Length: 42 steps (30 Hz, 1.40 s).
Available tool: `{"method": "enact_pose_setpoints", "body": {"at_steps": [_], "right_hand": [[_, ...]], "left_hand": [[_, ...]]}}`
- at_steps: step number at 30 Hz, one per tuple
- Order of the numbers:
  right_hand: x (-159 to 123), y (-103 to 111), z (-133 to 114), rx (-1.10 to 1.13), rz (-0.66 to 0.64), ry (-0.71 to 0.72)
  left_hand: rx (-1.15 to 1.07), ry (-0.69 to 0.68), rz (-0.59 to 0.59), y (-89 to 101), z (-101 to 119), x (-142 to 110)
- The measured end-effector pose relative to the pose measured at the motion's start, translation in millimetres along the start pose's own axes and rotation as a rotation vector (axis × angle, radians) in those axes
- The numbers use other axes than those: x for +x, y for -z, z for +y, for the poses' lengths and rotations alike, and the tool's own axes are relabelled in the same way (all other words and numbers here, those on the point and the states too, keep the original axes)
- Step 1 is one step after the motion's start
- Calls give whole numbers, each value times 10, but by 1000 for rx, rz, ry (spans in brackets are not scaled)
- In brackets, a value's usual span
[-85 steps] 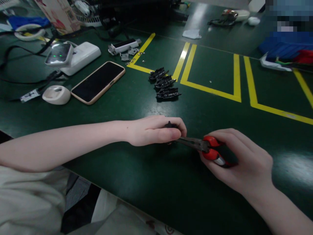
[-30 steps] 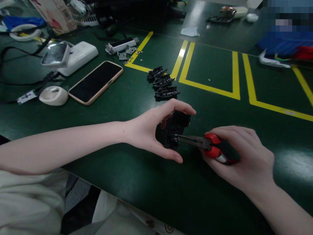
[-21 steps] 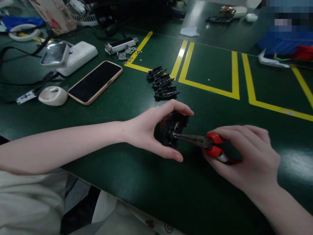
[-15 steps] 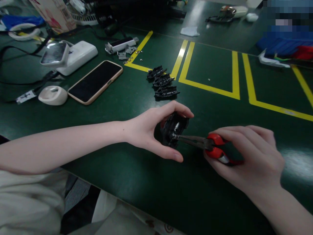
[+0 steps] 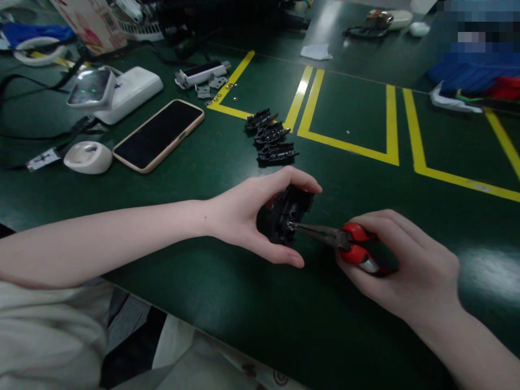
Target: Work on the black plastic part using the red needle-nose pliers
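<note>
through the head camera i have the black piece (image 5: pixel 298 203) in the middle of the scene, apparently held up off the green table (image 5: pixel 244 319), inside the curve of the left hand (image 5: pixel 247 216). that hand is gripping it, with forefinger along the far side and thumb reaching past the near side; the other fingers are mostly hidden, so i can't tell how firmly they press. the right hand (image 5: pixel 410 265) is closed around the red handles of the pliers (image 5: pixel 347 239), to the right and a little nearer. the relation i'd judge by is this: the piece's long axis seems to run slantwise, from near left to far right, while the pliers come in from the right, almost crosswise to it, tips pointing left. those tips meet the piece toward its near end, at a small shiny spot; whether they pinch anything there i can't make out. the left hand is the closer one, wrapped about the piece, and the right reaches it only through the tool. just beyond the left hand lie three black parts (image 5: pixel 271 134) in a short row, with the phone (image 5: pixel 159 135) farther left.
</note>
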State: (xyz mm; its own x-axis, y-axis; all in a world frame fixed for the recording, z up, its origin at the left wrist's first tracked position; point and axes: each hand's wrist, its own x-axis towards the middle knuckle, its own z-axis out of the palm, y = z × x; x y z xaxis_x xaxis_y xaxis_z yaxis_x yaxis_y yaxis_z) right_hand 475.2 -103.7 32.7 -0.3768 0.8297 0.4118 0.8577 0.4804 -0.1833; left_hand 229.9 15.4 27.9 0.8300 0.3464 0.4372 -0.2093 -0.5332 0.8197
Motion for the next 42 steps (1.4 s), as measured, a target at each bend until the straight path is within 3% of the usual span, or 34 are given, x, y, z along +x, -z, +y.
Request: {"method": "enact_pose_setpoints", "body": {"at_steps": [18,31,42], "right_hand": [[-23,-94,64,153,-75,-88],[-35,-122,99,41,-40,-106],[-1,-96,84,-50,-16,-106]], "left_hand": [[128,-10,24,-14,9,-17],[172,29,-6,-26,14,-26],[248,32,102,-75,8,-44]]}}
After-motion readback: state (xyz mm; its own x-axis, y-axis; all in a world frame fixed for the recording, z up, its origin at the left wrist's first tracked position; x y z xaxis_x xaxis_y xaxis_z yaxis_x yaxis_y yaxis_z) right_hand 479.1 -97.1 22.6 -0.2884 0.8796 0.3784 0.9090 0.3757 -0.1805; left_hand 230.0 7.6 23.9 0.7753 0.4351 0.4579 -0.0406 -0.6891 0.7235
